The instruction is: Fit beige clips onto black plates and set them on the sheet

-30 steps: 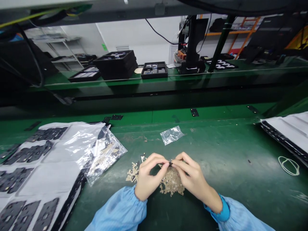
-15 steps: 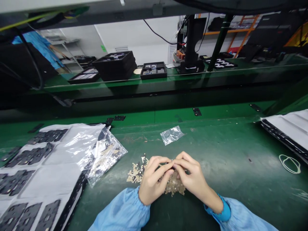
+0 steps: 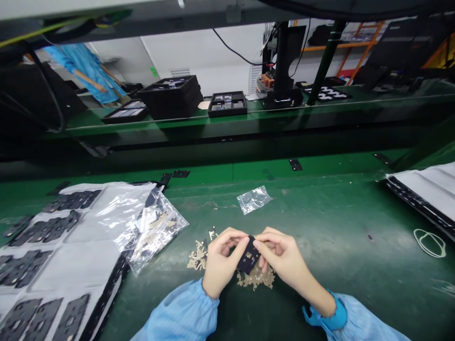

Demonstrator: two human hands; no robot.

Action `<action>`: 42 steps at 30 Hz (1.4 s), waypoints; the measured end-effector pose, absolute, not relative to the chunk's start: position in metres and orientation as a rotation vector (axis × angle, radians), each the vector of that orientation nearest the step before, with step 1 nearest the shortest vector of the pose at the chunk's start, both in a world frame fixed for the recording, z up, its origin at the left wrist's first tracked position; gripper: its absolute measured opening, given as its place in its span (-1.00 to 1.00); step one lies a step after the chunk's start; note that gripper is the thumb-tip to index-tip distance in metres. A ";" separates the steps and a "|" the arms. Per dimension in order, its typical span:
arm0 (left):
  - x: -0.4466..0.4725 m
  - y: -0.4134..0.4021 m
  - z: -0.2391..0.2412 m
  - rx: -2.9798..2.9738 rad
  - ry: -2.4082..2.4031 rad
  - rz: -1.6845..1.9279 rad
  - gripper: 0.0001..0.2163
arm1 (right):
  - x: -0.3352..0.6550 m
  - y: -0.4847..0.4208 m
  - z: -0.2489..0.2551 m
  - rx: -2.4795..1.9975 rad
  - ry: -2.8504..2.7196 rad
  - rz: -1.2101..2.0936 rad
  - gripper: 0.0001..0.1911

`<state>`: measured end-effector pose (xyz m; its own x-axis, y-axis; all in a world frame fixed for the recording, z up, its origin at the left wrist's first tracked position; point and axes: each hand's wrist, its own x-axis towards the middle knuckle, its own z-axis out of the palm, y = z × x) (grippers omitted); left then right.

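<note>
Between my two hands is a flat black plate with small holes and light spots, tilted above the bench. My left hand pinches its upper left edge with thumb and fingers. On the other side, my right hand grips the upper right corner, thumb on top. Right below the plate lies a heap of small tan pieces, partly hidden by it. A second pile of tan and dark pieces spreads just left of my left hand.
To the left, a zip bag of small pieces overlaps a white-lined tray with several black plates. A clear bag lies ahead, a rubber band at right. A person in blue stands beyond the shelf.
The black plate, hidden behind my fingers before, now shows its face between my hands. My thumbs have shifted up along its top edge. The person in the background has moved right.
</note>
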<state>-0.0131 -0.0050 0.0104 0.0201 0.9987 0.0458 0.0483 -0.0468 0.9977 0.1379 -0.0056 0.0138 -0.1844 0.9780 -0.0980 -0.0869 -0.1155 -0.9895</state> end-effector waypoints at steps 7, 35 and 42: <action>-0.013 -0.006 0.007 1.265 1.254 1.194 -0.92 | 0.138 -0.009 0.007 -1.155 -1.404 1.320 -0.79; -0.026 0.212 -0.001 1.249 1.743 0.899 -0.75 | 0.169 0.015 -0.022 -1.156 -2.082 0.096 -0.70; -0.105 0.229 -0.009 1.527 2.133 0.837 -0.73 | 0.173 0.019 -0.028 -1.111 -2.122 0.076 -0.71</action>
<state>-0.1051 0.2294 -0.0094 -0.3335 0.9422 0.0317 0.7123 0.2298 0.6631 0.1728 0.0192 -0.0281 -0.3623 0.7337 0.5748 0.6908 0.6254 -0.3629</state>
